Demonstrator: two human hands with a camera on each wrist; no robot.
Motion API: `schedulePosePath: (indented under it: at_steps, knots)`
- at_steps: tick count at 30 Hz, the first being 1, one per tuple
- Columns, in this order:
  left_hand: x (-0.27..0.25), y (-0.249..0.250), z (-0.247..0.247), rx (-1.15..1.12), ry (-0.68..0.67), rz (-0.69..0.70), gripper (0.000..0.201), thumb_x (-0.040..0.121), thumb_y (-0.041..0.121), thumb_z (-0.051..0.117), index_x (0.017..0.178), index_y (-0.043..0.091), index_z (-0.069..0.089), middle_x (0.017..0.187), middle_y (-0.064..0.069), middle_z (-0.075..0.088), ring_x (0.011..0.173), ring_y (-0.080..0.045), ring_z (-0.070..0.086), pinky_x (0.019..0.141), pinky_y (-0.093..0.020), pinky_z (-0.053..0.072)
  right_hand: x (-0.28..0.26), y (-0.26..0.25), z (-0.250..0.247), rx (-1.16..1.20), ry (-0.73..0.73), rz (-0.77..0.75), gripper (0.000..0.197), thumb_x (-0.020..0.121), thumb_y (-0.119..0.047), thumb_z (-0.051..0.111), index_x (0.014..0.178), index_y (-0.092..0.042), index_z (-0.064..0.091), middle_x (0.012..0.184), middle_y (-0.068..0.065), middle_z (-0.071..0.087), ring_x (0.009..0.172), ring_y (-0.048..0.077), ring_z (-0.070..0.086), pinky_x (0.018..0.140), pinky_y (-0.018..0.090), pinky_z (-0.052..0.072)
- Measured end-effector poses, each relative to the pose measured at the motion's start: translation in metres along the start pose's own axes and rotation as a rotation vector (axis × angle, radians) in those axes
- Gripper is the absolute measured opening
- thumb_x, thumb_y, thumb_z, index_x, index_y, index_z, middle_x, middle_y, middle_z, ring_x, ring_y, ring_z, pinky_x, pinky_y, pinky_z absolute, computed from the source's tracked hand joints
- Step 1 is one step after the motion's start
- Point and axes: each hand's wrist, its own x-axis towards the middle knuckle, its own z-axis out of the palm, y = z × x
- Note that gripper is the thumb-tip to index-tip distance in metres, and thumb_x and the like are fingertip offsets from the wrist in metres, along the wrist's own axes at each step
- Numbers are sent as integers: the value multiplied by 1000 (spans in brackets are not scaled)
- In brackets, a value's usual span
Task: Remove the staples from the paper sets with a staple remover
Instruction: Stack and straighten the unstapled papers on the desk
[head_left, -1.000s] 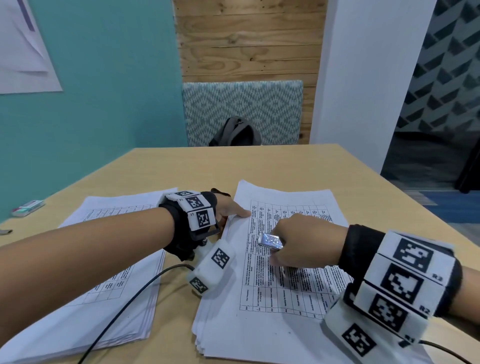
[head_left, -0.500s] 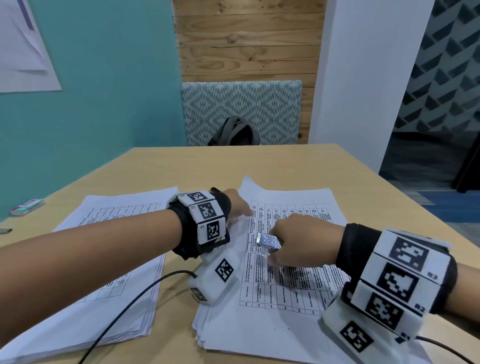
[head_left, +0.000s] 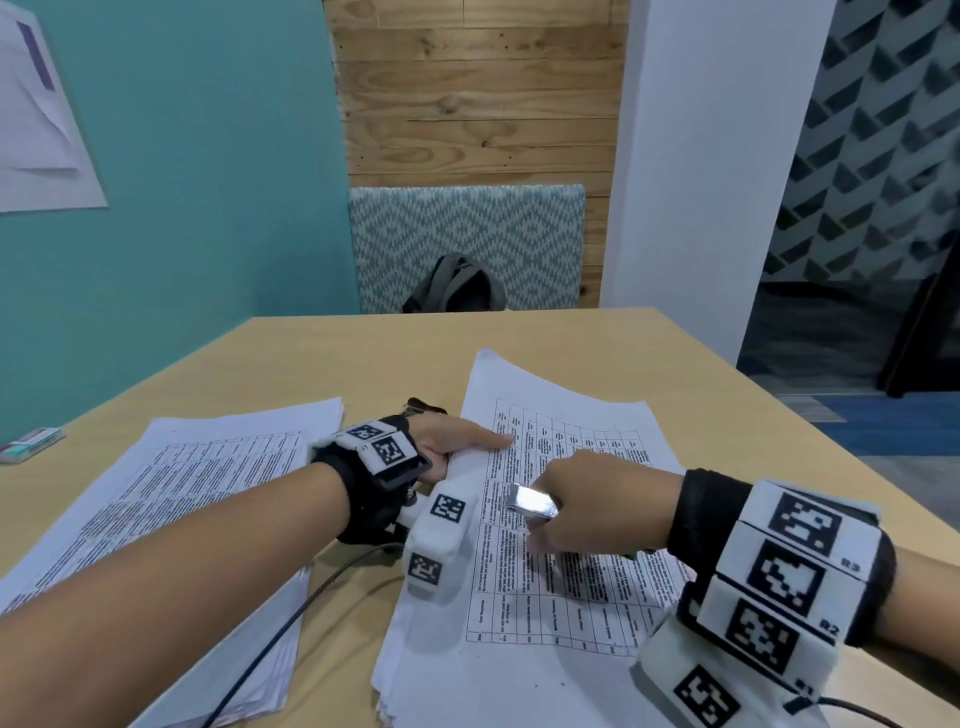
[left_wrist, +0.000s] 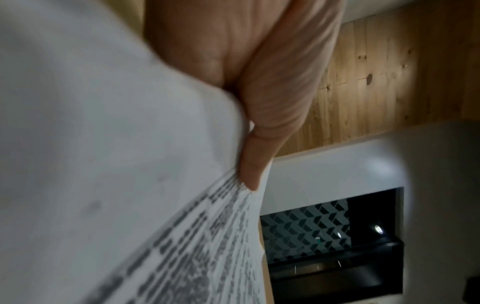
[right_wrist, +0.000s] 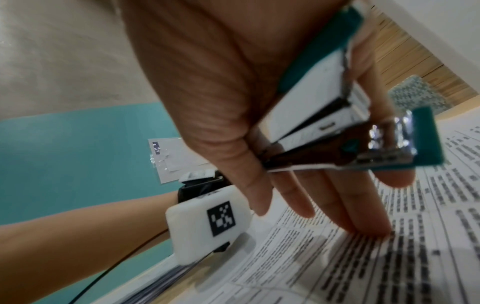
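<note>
A paper set (head_left: 566, 613) printed with tables lies on the wooden table (head_left: 571, 343). My left hand (head_left: 457, 441) pinches its left edge, thumb on top, and the sheet bows upward there. The left wrist view shows that thumb (left_wrist: 270, 123) pressed on the lifted paper (left_wrist: 103, 164). My right hand (head_left: 597, 509) grips a white and teal staple remover (right_wrist: 337, 123) with a shiny metal end (head_left: 530, 504), held just above the page. Its other fingertips (right_wrist: 363, 226) rest on the printed sheet (right_wrist: 389, 267). No staple is visible in any view.
A second stack of papers (head_left: 208, 493) lies at the left, under my left forearm. A small white and green box (head_left: 31, 444) sits at the table's far left edge. A dark small object (head_left: 426, 405) lies behind my left hand. A backpack (head_left: 457, 286) rests on the chair beyond.
My left hand has slid forward along the paper's left edge and lifted it, so the far left corner now curls up. The right hand with the tool has barely moved.
</note>
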Motion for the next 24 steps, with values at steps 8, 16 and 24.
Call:
schedulePosePath:
  at_steps: [8,16,24]
  knots:
    - [-54,21,8,-35,-1,456,24,91,3,48,111,9,59,99,-11,70,78,-20,70,74,-35,58,-21,77,-12,777,729,213,18,91,-26,56,86,-9,57,85,5,49,61,15,40,47,20,36]
    - [-127,74,37,-106,191,869,19,89,4,53,106,2,60,89,-8,71,74,-16,69,82,-34,55,-56,72,-63,1105,952,145,25,94,-19,55,114,-7,61,116,9,65,108,23,59,93,37,43]
    - [-168,78,61,-21,345,1180,60,72,35,69,116,-3,54,116,-22,63,108,-30,61,98,-46,46,-108,30,-85,846,1165,-16,12,92,-12,56,100,-3,58,107,22,63,98,34,60,93,47,47]
